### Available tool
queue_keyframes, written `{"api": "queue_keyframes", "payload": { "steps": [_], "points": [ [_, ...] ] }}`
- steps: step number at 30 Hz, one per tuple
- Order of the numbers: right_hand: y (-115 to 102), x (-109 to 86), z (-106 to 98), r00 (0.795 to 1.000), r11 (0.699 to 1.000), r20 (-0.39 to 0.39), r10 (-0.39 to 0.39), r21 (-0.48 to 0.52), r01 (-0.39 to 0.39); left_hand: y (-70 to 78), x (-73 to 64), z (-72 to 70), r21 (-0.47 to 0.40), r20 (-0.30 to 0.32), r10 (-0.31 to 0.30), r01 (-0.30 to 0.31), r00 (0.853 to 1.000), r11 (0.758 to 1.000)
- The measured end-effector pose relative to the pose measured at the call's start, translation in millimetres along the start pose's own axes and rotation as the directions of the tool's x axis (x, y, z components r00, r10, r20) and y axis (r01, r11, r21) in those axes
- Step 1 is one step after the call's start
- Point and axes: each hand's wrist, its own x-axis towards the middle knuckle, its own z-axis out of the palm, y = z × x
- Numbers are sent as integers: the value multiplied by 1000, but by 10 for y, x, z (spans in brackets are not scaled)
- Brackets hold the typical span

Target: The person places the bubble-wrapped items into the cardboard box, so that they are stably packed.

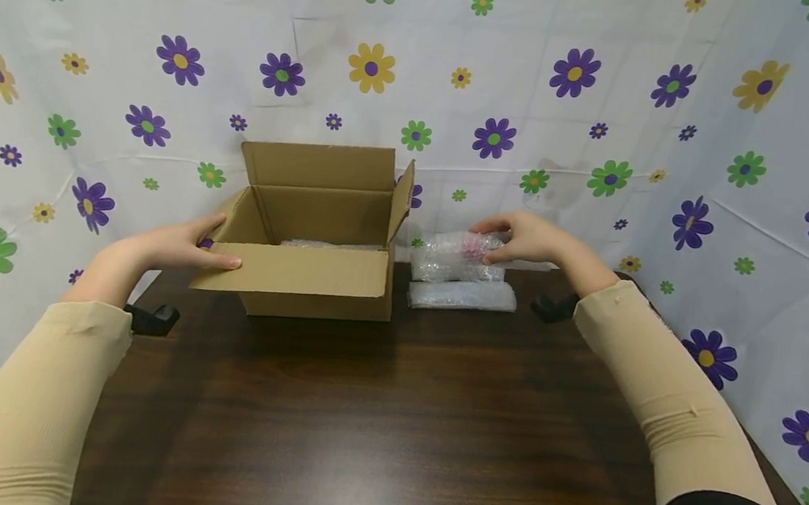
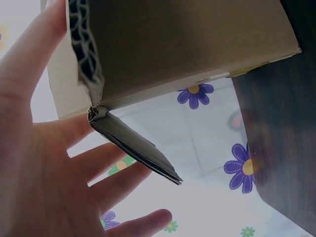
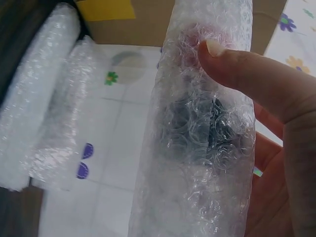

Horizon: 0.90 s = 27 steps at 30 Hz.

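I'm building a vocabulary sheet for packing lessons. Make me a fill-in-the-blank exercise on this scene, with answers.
1. The left hand touches a flap of the open cardboard ____.
2. The right hand holds a package wrapped in clear bubble ____.
3. The white backdrop is printed with green, purple and yellow ____.
4. In the head view, the table is dark ____ in colour.

Missing words: box; wrap; flowers; brown.

Can't make out any lettering, brand or number tbh, not on the cardboard box (image 1: 311, 273) around 9 o'clock in the head view, nor on the bubble-wrapped bundle (image 1: 445, 261) at 3 o'clock.
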Motion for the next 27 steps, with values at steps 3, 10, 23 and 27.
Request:
{"api": "queue_keyframes", "payload": {
  "steps": [3,10,23,27],
  "points": [
    [-52,27,-102,1000,1000,-24,-10,-11,10,-5,-2,4,6,-7,-2,2,1000,1000],
    [-210,71,-341,997,998,-81,-1,-56,-4,-21,-9,20,7,-12,-7,7,1000,1000],
    [-474,94,-730,997,996,-70,36,-75,-41,-2,-8,31,7,-9,0,0,1000,1000],
    [-548,120,-831,996,994,-80,33,-99,-41,-11,-3,32,13,-10,1,-1,1000,1000]
  ]
}}
